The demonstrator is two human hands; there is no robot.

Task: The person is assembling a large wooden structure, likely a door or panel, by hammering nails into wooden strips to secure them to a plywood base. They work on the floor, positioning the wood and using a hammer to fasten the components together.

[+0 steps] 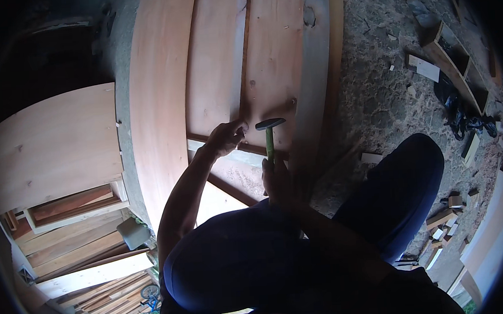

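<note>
My right hand (276, 179) is wrapped round the green handle of a hammer (270, 136), its dark metal head raised over the woodwork. Just left of the hammer head, my left hand (226, 139) is closed with thumb and fingers together near the lower end of a narrow wooden batten (239, 61). Whatever those fingers pinch is too small to make out. Beneath both hands lies a large wooden panel frame (311, 80) with plywood (212, 62) set between its boards. A pale crosspiece (246, 158) runs below my left hand.
A plywood sheet (52, 144) stands at left above stacked boards (74, 240). On the rough floor (373, 88) at right lie an open wooden box (454, 61), a black plastic bag (456, 106) and several wood offcuts (445, 226). My bent knee (416, 159) is beside the frame.
</note>
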